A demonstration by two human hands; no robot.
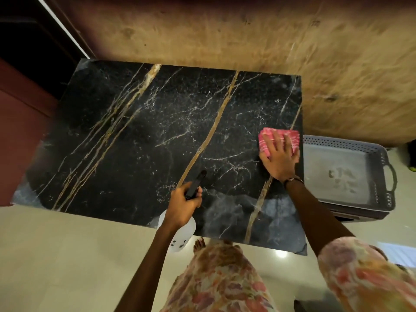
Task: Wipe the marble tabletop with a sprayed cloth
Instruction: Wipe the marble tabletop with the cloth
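right hand point(279, 157) flat, fingers spread on pink cloth point(280, 137); left hand point(183, 204) grips spray bottle point(183, 233); grey tray point(342, 174) holds scraps.

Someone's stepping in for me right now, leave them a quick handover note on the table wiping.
Left hand: closed on the spray bottle, held over the near edge, black nozzle pointing across the marble tabletop.
Right hand: pressed flat on the folded pink cloth at the top's right edge, beside the grey basket.
Done: cannot tell how much is wiped.
Left: work the cloth leftward across the rest of the top.
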